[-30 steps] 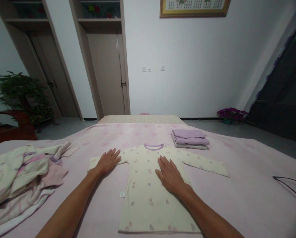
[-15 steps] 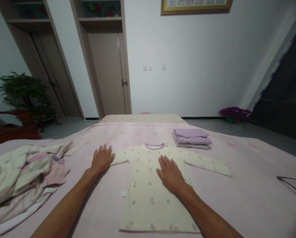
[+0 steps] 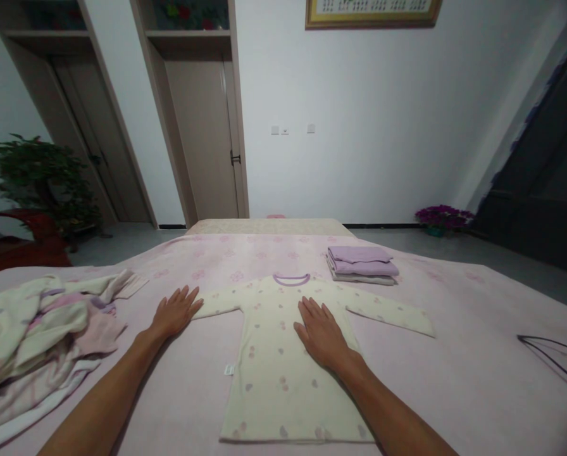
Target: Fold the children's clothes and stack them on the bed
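Note:
A cream long-sleeved child's shirt (image 3: pixel 269 373) with a small heart-like print and a lilac neckband lies spread flat, neckline away from me. My right hand (image 3: pixel 322 332) rests palm down on its chest, fingers extended. At the end of the left sleeve lies my left hand (image 3: pixel 175 311), flat with fingers outstretched, covering the cuff. The other sleeve stretches out to the right, untouched. A small white label sticks out from the shirt's left side seam.
Under everything spreads a pink floral cloth (image 3: pixel 454 380). A heap of crumpled clothes (image 3: pixel 50 335) lies at left. Folded lilac and grey clothes (image 3: pixel 362 263) are stacked behind the right sleeve. A thin black wire-like object (image 3: pixel 544 354) sits at the right edge.
My left hand has slid outward to the left along the sleeve, which now shows more of its length. My right hand stays on the shirt's chest. The view has shifted slightly.

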`<state>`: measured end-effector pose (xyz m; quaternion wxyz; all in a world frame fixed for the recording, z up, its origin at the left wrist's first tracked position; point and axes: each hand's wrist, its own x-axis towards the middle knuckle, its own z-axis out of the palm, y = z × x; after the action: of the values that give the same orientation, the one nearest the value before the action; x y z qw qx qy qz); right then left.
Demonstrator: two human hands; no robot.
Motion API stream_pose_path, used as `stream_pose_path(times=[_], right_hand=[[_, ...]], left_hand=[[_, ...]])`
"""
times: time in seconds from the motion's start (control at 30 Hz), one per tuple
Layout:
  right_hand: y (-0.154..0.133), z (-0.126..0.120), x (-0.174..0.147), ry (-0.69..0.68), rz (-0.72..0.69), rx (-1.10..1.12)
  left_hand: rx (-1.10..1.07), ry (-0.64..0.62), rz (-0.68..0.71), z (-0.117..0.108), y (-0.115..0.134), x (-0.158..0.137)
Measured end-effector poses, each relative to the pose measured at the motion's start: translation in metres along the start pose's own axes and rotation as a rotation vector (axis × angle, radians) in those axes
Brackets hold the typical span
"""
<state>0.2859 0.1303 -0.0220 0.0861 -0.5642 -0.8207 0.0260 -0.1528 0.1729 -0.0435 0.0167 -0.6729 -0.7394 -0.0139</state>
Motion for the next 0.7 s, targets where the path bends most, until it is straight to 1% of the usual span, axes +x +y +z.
stream_pose_path(times=[0.1,0.23,0.33,0.5,0.6,0.7], right_hand=[[-0.001,-0.002,-0.001,0.008,0.000,0.008],[-0.001,-0.004,-0.003,0.006,-0.005,0.018],[-0.001,-0.005,-0.003,0.009,0.003,0.024],[-0.002,-0.007,-0.003,0.005,0.002,0.045],[-0.001,-0.007,-0.003,0.002,0.009,0.062],[0.001,-0.007,-0.006,0.032,-0.003,0.110]], left_hand=[[-0.026,0.023,-0.094,0.000,-0.011,-0.002],[-0.056,0.071,-0.189,-0.004,-0.017,-0.007],[-0.086,0.087,-0.236,-0.012,-0.019,-0.009],[-0.145,0.084,-0.380,-0.030,-0.022,-0.011],[-0.186,0.099,-0.391,-0.040,-0.018,-0.014],[-0.221,0.144,-0.375,-0.048,-0.007,-0.018]])
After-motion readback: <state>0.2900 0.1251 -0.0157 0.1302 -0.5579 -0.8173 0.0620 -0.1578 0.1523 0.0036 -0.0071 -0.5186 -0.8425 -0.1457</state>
